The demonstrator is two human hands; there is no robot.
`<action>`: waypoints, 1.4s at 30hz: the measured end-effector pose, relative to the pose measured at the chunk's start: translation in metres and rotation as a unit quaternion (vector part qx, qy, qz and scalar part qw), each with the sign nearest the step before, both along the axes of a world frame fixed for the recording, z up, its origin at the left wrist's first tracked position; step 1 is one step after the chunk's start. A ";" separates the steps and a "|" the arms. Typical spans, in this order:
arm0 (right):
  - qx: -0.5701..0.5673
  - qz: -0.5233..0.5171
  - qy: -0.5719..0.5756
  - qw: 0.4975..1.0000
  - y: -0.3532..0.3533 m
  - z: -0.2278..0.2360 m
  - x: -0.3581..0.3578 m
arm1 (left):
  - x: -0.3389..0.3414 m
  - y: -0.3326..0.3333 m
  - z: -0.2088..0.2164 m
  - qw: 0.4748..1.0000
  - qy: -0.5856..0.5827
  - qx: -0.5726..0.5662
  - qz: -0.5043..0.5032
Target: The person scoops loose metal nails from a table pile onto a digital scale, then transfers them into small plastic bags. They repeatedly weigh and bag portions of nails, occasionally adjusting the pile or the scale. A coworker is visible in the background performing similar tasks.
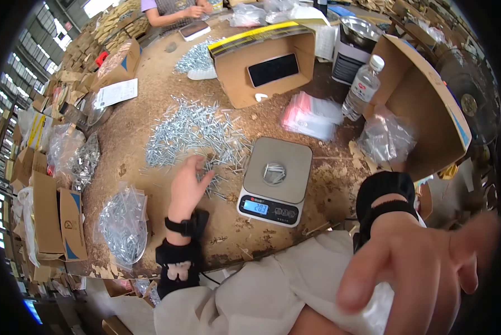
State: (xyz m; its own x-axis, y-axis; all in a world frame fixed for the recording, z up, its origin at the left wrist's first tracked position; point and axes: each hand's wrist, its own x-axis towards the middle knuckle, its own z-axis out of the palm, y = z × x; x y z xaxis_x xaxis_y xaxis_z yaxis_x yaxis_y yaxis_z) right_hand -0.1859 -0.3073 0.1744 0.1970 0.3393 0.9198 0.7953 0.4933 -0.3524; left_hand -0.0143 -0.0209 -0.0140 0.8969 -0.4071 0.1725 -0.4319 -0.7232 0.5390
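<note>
Room: a packing shop, stacked cardboard boxes along the left, a worn brown table [150,84] in the middle
Right hand [429,268]: nearest the camera, blurred and low at the right, fingers spread and curled over a crumpled clear plastic bag [376,310] that it grips; a black wrist strap behind it
Bag handling: thin, soft and slippery, I judge; best pinched at its mouth, since it would fold if taken flat
Left hand [187,187]: stretched out flat on the near edge of the screw pile [197,134], fingers loosely open and touching screws, nothing closed in them that I can see
Screws: small, hard, silver, light one by one but heavy in a heap; likely pointed and apt to roll or snag, so a pinch of a few at the shanks or a scooping sweep suits them
Scale [275,178]: just right of the left hand, grey platform, lit blue display, a small cluster of screws on top
Filled bag [122,223]: left of the left forearm, full of screws, near the table's rim
In the way: loose strays between pile and scale; little else blocks either hand
Middle: flat empty bags [312,114], a water bottle [363,86], an open box [423,100] on its side with a crumpled bag in it
Far: a box [261,61] beyond the pile, a second screw heap, another person's hands at the table's far edge
</note>
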 end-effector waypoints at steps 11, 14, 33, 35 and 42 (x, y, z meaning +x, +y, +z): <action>-0.006 0.036 0.032 0.999 -0.024 -0.012 0.020 | 0.033 -0.051 -0.015 0.987 -0.006 0.159 -0.020; 0.027 -0.062 0.112 0.991 -0.049 -0.037 0.042 | 0.035 -0.057 -0.017 0.982 -0.060 0.173 -0.051; -0.296 -0.634 0.213 0.682 -0.145 -0.190 0.127 | 0.039 -0.040 -0.018 0.972 -0.056 0.216 -0.073; -0.304 -0.635 0.222 0.675 -0.149 -0.191 0.126 | 0.036 -0.038 -0.005 0.976 -0.015 0.205 -0.077; -0.296 -0.645 0.238 0.663 -0.158 -0.196 0.126 | 0.024 -0.040 0.038 0.988 0.043 0.066 -0.134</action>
State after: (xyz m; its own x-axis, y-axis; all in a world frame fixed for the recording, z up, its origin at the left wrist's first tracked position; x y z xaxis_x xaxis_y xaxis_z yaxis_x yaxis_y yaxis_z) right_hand -0.0597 -0.4657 -0.0216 0.8946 -0.1211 0.4302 0.1496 -0.8260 -0.5435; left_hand 0.0102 -0.0612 0.0235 0.7635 -0.6451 0.0297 -0.5733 -0.6559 0.4911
